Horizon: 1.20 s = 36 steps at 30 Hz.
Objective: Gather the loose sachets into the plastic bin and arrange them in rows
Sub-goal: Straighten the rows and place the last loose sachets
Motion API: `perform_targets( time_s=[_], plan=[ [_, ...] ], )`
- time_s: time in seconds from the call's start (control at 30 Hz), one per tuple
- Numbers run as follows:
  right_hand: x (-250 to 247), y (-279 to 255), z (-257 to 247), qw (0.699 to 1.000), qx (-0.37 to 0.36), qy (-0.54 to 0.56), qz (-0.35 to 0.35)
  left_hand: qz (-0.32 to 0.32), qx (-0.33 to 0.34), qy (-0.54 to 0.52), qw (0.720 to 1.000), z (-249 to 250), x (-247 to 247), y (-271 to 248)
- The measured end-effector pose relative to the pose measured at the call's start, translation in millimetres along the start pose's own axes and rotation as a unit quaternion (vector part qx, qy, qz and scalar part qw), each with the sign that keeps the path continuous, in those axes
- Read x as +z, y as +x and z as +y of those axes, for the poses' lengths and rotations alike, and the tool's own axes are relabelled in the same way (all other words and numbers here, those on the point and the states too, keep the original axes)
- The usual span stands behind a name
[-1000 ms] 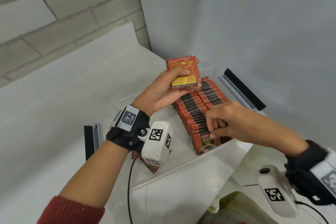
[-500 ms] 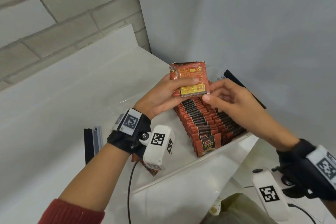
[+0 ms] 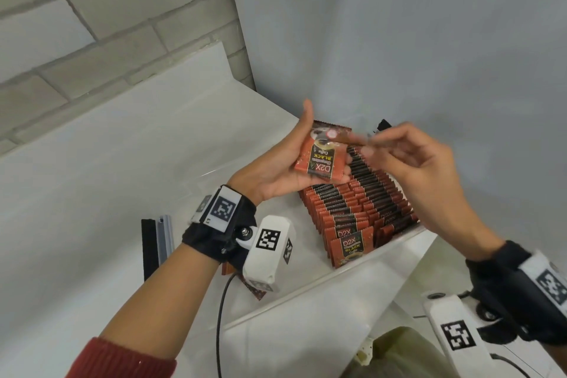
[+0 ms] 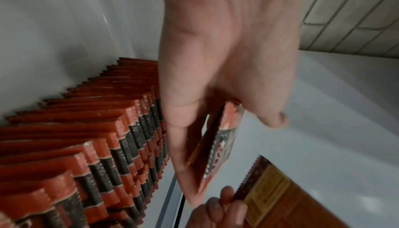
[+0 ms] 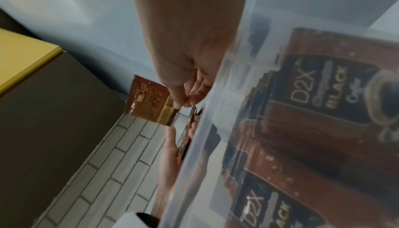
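Left hand (image 3: 276, 169) cradles flat glossy sachets (image 3: 322, 159); right hand (image 3: 408, 159) pinches one.

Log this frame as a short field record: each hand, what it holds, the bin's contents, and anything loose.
left hand: holds a small stack of sachets, front face up
right hand: pinches a single sachet by its edge, beside the stack
plastic bin: clear; rows of sachets standing on edge
loose sachet: partly hidden under the left wrist camera
task state: unfinished
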State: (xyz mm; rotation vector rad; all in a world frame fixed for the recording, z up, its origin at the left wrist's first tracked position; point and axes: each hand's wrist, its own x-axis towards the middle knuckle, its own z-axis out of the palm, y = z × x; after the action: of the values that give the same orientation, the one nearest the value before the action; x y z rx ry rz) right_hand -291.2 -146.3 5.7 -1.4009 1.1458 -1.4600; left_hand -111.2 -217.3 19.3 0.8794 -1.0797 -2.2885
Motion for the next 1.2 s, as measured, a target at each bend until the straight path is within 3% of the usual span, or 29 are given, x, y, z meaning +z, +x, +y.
perform_targets(
  time_s=[0.1, 0.33, 0.53, 0.7, 0.93, 1.07, 1.2],
  plan=[
    [-1, -2, 1, 0.999, -0.024, -0.02, -0.02, -0.014, -0.023, 0.033, 0.999, -2, 2, -1],
    [-3, -2, 9, 0.99, -0.079, -0.118, -0.022, -0.003, -0.005, 0.084, 0.996, -3, -2, -1],
    [1, -1, 0, 0.999, 0.022, -0.025, 0.015, 0.014, 0.09, 0.01, 0.996, 1, 2, -1],
    [4, 0, -5, 0.991, 0.098, -0.011, -0.085, 0.041, 0.151, -0.032, 0.987, -1, 1, 2],
    [0, 4, 2, 0.991, 0.119, 0.032, -0.055, 0.032, 0.17, -0.022, 0.985, -2, 1, 3],
    [-2, 5, 1, 0.99, 0.118, 0.073, -0.033, 0.067, 0.158, -0.063, 0.983, 0, 0, 6],
    [-10, 2, -6, 0.991, 0.094, 0.031, -0.084, 0.091, 0.139, -0.097, 0.981, 2, -4, 8]
  ],
)
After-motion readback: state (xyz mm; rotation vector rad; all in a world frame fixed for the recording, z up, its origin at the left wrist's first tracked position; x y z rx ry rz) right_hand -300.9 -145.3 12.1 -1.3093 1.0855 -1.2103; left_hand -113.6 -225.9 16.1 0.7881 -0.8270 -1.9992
